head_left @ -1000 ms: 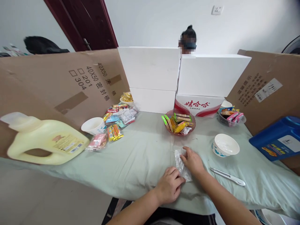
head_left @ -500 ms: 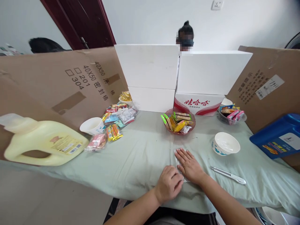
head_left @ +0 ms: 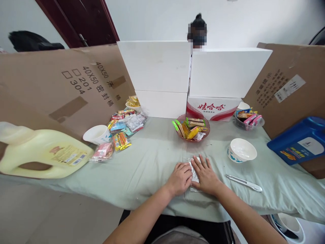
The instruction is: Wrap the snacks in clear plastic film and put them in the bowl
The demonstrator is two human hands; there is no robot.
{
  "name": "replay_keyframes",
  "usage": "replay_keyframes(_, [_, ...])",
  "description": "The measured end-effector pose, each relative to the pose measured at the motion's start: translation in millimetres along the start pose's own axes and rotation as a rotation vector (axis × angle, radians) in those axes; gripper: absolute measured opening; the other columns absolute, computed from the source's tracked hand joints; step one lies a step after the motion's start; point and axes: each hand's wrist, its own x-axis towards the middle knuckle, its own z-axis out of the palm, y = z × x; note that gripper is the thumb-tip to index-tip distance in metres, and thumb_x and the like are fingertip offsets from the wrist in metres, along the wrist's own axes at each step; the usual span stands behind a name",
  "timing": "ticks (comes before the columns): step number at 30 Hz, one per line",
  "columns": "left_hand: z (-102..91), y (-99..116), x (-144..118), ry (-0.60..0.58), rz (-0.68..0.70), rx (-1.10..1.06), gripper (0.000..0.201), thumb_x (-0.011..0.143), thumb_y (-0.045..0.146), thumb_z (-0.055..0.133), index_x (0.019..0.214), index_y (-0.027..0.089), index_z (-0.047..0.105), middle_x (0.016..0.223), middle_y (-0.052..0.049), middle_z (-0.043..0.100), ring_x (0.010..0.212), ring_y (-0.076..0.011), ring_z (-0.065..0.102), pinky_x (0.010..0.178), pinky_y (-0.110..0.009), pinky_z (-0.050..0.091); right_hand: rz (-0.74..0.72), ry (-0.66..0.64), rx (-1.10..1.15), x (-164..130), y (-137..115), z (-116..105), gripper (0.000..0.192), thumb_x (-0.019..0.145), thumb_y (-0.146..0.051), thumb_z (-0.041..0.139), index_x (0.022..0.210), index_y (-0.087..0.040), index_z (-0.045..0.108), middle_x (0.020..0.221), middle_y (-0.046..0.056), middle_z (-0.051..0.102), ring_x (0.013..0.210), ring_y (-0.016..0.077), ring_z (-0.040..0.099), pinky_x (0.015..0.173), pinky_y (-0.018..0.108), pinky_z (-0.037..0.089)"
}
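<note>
A small clear plastic packet with whitish contents point(head_left: 195, 176) lies flat on the green cloth near the front edge. My right hand point(head_left: 205, 177) rests on it palm down, fingers stretched and spread, covering its right part. From the other side, my left hand point(head_left: 179, 178) is closed, its bent fingers pressed together on the packet's left edge; the fingertips are partly hidden. Just beyond the hands stands a pink glass bowl point(head_left: 181, 135) of wrapped snacks point(head_left: 195, 131). To the right lie white tongs point(head_left: 243, 183), and behind them a white paper bowl point(head_left: 242, 150).
At left are a pale yellow jug point(head_left: 50, 135), another paper bowl point(head_left: 98, 134) and several snack packs point(head_left: 122, 141). A blue bottle point(head_left: 299, 140) leans at right. White boxes point(head_left: 157, 64) and cardboard panels point(head_left: 38, 74) wall the table. A person's head point(head_left: 198, 30) shows behind.
My left hand has moved forward, up against the packet's left edge. My right hand stays flat on the packet, its fingers now spread wider. The view has tilted slightly.
</note>
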Motion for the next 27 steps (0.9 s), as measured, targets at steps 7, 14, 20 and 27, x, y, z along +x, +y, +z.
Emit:
replay_keyframes(7, [-0.1, -1.2, -2.1, 0.058, 0.050, 0.010, 0.016, 0.087, 0.015, 0.050, 0.094, 0.017, 0.064, 0.113, -0.010, 0.061, 0.119, -0.0244, 0.048, 0.102, -0.043, 0.035, -0.078, 0.147, 0.178, -57.3, -25.3, -18.3, 0.034, 0.089, -0.032, 0.055, 0.120, -0.020, 0.057, 0.119, 0.011, 0.061, 0.114, 0.0249, 0.052, 0.097, 0.042, 0.043])
replay_keyframes(14, [-3.9, -0.3, -1.5, -0.075, 0.137, -0.048, 0.017, 0.091, 0.026, 0.054, 0.102, 0.023, 0.066, 0.103, -0.005, 0.066, 0.113, -0.0226, 0.052, 0.098, -0.040, 0.036, 0.005, 0.208, 0.191, -79.0, -46.7, -10.9, 0.029, 0.087, -0.024, 0.056, 0.116, -0.023, 0.057, 0.109, 0.008, 0.063, 0.100, 0.0236, 0.056, 0.087, 0.041, 0.046])
replay_keyframes(20, [-0.5, -1.6, -2.1, -0.080, 0.175, -0.050, 0.017, 0.093, 0.023, 0.052, 0.101, 0.025, 0.067, 0.106, -0.002, 0.068, 0.115, -0.0209, 0.051, 0.098, -0.037, 0.035, -0.043, 0.272, 0.217, -79.7, -48.2, -8.1, 0.024, 0.087, -0.013, 0.046, 0.105, -0.022, 0.060, 0.103, 0.007, 0.065, 0.100, 0.0219, 0.058, 0.089, 0.041, 0.047])
replay_keyframes(27, [-0.7, -2.7, -1.5, -0.126, 0.120, -0.145, 0.031, 0.089, 0.021, 0.053, 0.120, 0.024, 0.057, 0.105, -0.004, 0.067, 0.108, -0.0212, 0.054, 0.095, -0.039, 0.040, -0.040, 0.250, 0.293, -59.9, -35.0, -14.4, 0.033, 0.088, -0.008, 0.033, 0.106, -0.021, 0.057, 0.091, 0.006, 0.067, 0.084, 0.0177, 0.064, 0.072, 0.031, 0.052])
